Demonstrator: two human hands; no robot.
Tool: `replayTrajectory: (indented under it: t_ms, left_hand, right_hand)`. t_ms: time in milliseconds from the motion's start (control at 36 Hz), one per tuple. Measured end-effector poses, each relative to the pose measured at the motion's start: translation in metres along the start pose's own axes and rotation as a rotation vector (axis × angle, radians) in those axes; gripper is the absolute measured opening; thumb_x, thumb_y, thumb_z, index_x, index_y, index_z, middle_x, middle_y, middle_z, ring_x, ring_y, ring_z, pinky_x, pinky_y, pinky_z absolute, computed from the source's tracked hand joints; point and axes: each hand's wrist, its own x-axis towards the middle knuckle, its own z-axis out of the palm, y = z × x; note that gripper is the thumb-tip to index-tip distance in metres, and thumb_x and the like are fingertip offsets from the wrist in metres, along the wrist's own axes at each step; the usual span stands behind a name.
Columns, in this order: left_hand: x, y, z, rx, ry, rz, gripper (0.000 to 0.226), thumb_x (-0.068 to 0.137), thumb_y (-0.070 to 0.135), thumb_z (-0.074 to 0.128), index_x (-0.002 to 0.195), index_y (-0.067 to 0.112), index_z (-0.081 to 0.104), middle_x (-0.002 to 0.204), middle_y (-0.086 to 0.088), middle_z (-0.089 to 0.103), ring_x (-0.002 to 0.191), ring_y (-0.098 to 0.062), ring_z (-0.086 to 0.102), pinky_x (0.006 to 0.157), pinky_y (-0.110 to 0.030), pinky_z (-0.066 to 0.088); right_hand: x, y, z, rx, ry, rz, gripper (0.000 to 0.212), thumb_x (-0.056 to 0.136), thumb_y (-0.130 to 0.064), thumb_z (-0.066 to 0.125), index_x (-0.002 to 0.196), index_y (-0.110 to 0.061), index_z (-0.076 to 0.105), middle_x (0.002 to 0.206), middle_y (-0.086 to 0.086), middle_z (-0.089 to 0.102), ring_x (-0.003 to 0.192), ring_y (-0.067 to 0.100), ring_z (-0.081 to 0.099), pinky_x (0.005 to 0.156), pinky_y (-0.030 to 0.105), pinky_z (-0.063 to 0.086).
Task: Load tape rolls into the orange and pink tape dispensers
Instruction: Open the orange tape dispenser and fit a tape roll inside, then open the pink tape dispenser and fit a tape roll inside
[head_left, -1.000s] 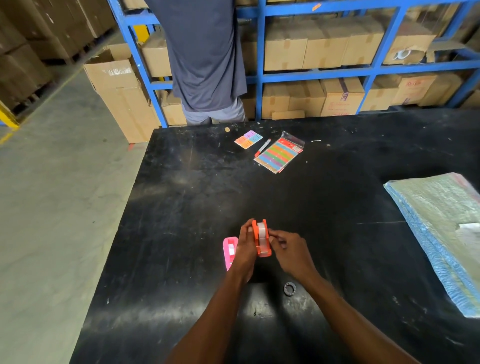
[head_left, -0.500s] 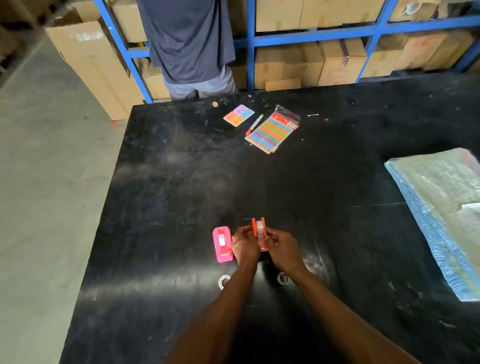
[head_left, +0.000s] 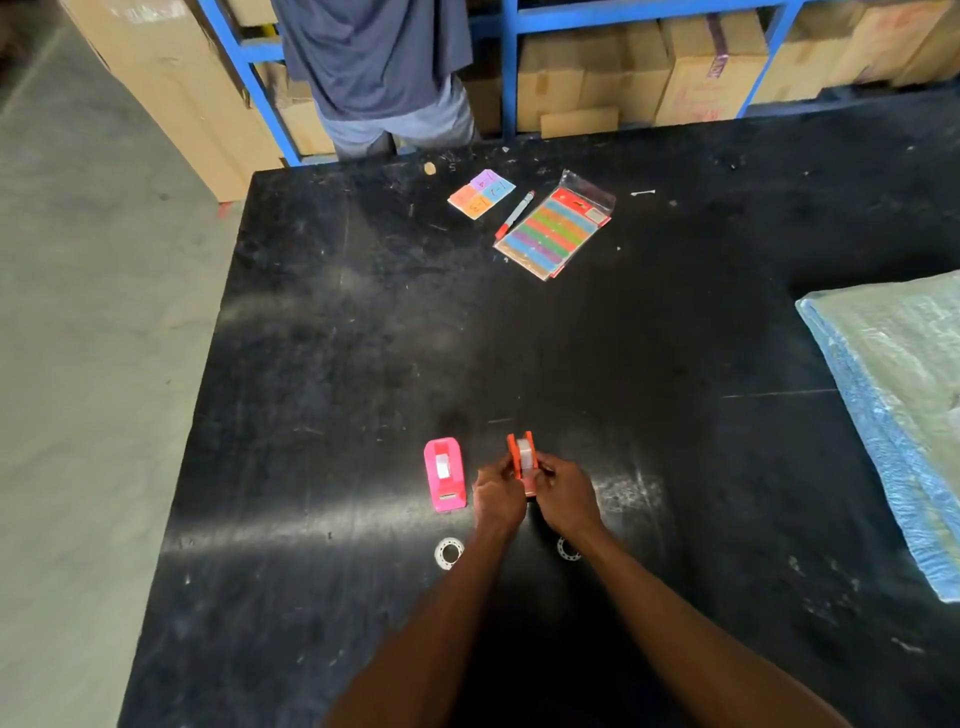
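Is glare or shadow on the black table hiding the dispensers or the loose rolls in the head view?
Head view: a pale band of glare crosses the table just below the pink dispenser, which reads clearly; the orange dispenser is sharp but half covered by the left hand and right hand; the left roll is clear, the right roll partly hidden by the wrist; edges bow with wide-angle distortion.

Black table (head_left: 363, 338), blue shelving (head_left: 511, 67), concrete floor (head_left: 93, 338)

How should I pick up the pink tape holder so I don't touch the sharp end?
Grab the pink tape dispenser by its two long flat sides, coming from straight above. It stands upright and alone on the black table, left of the busy hands, sides clear. The cutter seems to be at the near end, so probably hold the far, rounded half.
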Motion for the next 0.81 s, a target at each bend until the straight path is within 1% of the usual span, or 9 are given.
replayTrajectory:
  t_ms: [139,278,417,500,611,667,722,750,806]
  left_hand:
    - [-0.003,0.002,-0.003,0.011,-0.031,0.023,0.032,0.080,0.037,0.067,0.109,0.025,0.075,0.087,0.002,0.079,0.080,-0.014,0.074,0.076,-0.040,0.062]
    - [-0.004,0.008,-0.008,-0.005,-0.086,0.028,0.040,0.073,0.041,0.067,0.107,0.021,0.075,0.091,-0.002,0.080,0.086,-0.019,0.075,0.079,-0.042,0.062]
    - [-0.004,0.014,-0.016,0.031,-0.181,-0.008,0.034,0.079,0.030,0.070,0.111,0.021,0.074,0.094,-0.002,0.079,0.088,-0.017,0.073,0.085,-0.040,0.060]
    - [-0.003,0.016,-0.020,0.051,-0.235,-0.023,0.032,0.083,0.027,0.071,0.115,0.021,0.072,0.098,-0.006,0.078,0.092,-0.023,0.074,0.084,-0.035,0.059]
    - [-0.012,0.028,-0.027,0.029,-0.293,0.000,0.038,0.090,0.021,0.068,0.128,0.021,0.064,0.106,-0.004,0.074,0.093,-0.016,0.070,0.083,-0.024,0.056]
    - [-0.009,0.021,-0.028,0.045,-0.300,-0.005,0.042,0.089,0.029,0.068,0.130,0.028,0.061,0.109,-0.002,0.074,0.098,-0.018,0.071,0.091,-0.035,0.058]
    - [-0.004,0.011,-0.025,0.054,-0.297,0.008,0.043,0.086,0.039,0.066,0.129,0.033,0.059,0.112,-0.002,0.074,0.099,-0.019,0.071,0.094,-0.041,0.057]
    - [-0.016,0.024,-0.029,0.069,-0.295,0.024,0.043,0.087,0.039,0.064,0.129,0.032,0.057,0.115,-0.001,0.073,0.099,-0.016,0.071,0.093,-0.039,0.057]
    - [-0.024,0.035,-0.035,0.031,-0.283,0.058,0.041,0.093,0.017,0.060,0.133,0.021,0.053,0.123,-0.002,0.066,0.097,-0.006,0.069,0.083,-0.019,0.054]
  right_hand:
    - [0.000,0.005,0.002,0.001,-0.011,0.000,0.025,0.096,-0.028,0.056,0.113,-0.034,0.072,0.096,-0.003,0.078,0.082,0.014,0.070,0.073,0.038,0.057]
    - [0.000,0.008,0.003,-0.020,-0.002,-0.005,0.026,0.095,-0.038,0.054,0.114,-0.034,0.071,0.096,-0.002,0.078,0.083,0.015,0.071,0.073,0.040,0.059]
    - [0.001,0.011,0.001,-0.045,-0.035,-0.029,0.030,0.092,-0.024,0.054,0.116,-0.031,0.071,0.097,-0.001,0.078,0.084,0.015,0.072,0.076,0.041,0.059]
    - [0.001,0.011,0.000,-0.067,-0.055,-0.055,0.027,0.094,-0.030,0.053,0.114,-0.028,0.072,0.095,-0.001,0.078,0.082,0.014,0.071,0.074,0.040,0.058]
    - [0.000,0.011,0.000,-0.074,-0.071,-0.066,0.033,0.094,-0.046,0.050,0.118,-0.030,0.068,0.101,-0.002,0.077,0.090,0.014,0.071,0.080,0.040,0.058]
    - [0.001,0.014,0.001,-0.087,-0.077,-0.050,0.035,0.090,-0.047,0.049,0.116,-0.031,0.067,0.102,-0.004,0.077,0.091,0.014,0.071,0.081,0.041,0.058]
    - [0.001,0.015,0.002,-0.110,-0.060,-0.012,0.030,0.088,-0.040,0.050,0.113,-0.031,0.065,0.103,-0.004,0.076,0.094,0.017,0.071,0.083,0.041,0.057]
    - [0.001,0.015,0.002,-0.112,-0.031,0.003,0.030,0.089,-0.035,0.051,0.114,-0.030,0.064,0.108,-0.002,0.075,0.099,0.020,0.070,0.087,0.042,0.056]
    - [0.001,0.012,0.000,-0.116,0.045,0.016,0.038,0.091,-0.027,0.054,0.128,-0.021,0.061,0.124,0.006,0.070,0.112,0.025,0.067,0.097,0.044,0.052]
